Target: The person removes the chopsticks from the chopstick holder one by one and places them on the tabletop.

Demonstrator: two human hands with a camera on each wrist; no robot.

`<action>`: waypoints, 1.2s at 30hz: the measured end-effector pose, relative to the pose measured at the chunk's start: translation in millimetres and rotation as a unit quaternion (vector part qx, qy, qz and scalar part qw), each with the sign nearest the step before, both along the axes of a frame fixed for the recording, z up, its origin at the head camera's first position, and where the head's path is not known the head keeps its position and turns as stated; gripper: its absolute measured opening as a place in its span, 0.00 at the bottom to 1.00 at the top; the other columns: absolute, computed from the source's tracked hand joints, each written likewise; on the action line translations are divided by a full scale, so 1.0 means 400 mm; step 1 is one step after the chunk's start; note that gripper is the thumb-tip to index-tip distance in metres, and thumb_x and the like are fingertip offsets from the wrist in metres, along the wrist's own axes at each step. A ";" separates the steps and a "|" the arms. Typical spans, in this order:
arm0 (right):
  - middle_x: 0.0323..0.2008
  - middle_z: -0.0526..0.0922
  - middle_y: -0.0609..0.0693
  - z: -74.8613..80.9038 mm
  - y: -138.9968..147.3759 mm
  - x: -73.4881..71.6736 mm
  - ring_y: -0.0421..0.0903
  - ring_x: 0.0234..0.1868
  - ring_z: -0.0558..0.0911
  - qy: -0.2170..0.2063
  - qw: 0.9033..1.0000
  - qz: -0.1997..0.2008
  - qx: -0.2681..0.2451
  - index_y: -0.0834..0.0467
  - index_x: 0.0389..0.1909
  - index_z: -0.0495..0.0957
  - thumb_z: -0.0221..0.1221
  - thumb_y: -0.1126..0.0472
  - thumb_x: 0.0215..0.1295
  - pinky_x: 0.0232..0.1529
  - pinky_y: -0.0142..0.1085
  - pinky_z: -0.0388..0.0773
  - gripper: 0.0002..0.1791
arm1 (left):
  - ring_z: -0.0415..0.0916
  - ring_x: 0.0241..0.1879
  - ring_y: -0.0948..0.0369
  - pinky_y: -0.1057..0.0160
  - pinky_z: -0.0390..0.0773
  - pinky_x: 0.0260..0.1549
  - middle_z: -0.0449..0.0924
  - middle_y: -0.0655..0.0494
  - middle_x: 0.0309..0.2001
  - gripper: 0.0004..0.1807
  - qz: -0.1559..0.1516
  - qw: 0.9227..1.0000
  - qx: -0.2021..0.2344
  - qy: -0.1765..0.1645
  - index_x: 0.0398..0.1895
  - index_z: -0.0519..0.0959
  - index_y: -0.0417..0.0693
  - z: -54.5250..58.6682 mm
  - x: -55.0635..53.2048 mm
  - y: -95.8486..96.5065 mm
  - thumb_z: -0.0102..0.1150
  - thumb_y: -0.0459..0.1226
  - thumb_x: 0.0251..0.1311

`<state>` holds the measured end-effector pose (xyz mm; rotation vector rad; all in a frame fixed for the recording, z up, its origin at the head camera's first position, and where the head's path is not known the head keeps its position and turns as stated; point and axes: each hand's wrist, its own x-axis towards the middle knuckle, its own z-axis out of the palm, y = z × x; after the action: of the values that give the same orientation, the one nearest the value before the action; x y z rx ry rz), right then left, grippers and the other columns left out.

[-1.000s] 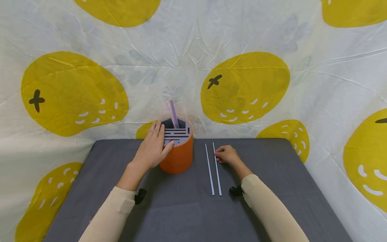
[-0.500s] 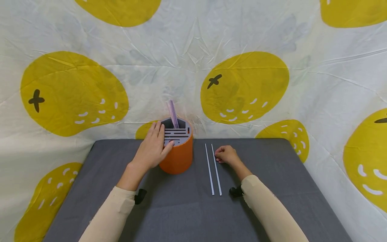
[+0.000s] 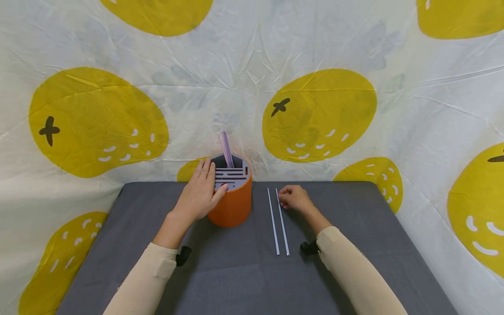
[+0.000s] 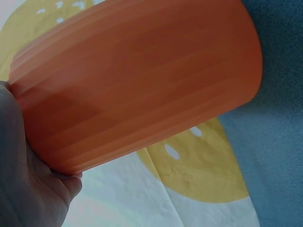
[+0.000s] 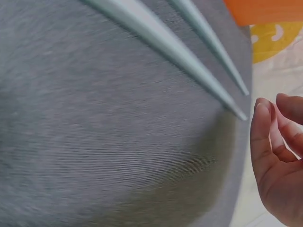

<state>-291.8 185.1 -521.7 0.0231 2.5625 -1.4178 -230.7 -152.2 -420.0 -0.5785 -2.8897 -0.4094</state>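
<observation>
An orange cylindrical utensil holder (image 3: 231,210) with a grey slotted top stands near the back of the table. My left hand (image 3: 197,188) rests on its left rim, fingers straight and the thumb toward the near side; the left wrist view shows the holder's orange wall (image 4: 142,90) beside the hand. Two slim silver chopsticks (image 3: 273,223) lie side by side to the right of the holder. At the far end of the right-hand chopstick (image 3: 282,225) is my right hand (image 3: 295,199). Its fingers are loosely bent and hold nothing in the right wrist view (image 5: 279,151).
Purple sticks (image 3: 226,148) stand in the holder's rear compartment. A grey cloth covers the table (image 3: 220,280). Behind it hangs a white curtain (image 3: 220,57) printed with yellow fruit shapes. A small black camera (image 3: 309,248) sits at the right wrist.
The far end of the right-hand chopstick shifted slightly left, then stayed put. My right hand has since moved a little toward the table's back. My left hand stays on the holder.
</observation>
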 end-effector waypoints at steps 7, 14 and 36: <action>0.33 0.88 0.56 0.068 -0.019 -0.022 0.41 0.28 0.85 0.043 0.998 0.035 0.028 0.64 0.48 0.84 0.64 0.59 0.72 0.34 0.35 0.86 0.11 | 0.36 0.83 0.41 0.43 0.47 0.80 0.40 0.36 0.83 0.47 -0.001 1.000 0.000 -0.007 0.82 0.46 0.32 0.004 0.001 -0.001 0.38 0.61 0.78; 0.42 0.88 0.65 0.155 -0.063 -0.044 0.50 0.34 0.88 0.084 0.995 0.050 0.005 0.65 0.50 0.83 0.63 0.59 0.73 0.39 0.38 0.88 0.13 | 0.35 0.83 0.41 0.43 0.47 0.80 0.40 0.35 0.83 0.47 -0.003 1.000 0.002 -0.006 0.82 0.47 0.32 0.005 0.001 -0.001 0.37 0.61 0.78; 0.51 0.88 0.55 0.312 -0.233 -0.101 0.52 0.49 0.86 0.199 0.974 0.093 -0.048 0.62 0.58 0.83 0.65 0.56 0.72 0.55 0.46 0.84 0.19 | 0.34 0.84 0.42 0.44 0.47 0.80 0.40 0.36 0.83 0.47 -0.001 1.000 -0.005 -0.006 0.81 0.47 0.31 0.002 -0.003 -0.003 0.37 0.60 0.78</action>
<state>-332.1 92.1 -396.7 -0.5566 2.7001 -1.6039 -232.1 -153.3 -419.3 -0.5809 -2.9041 -0.4012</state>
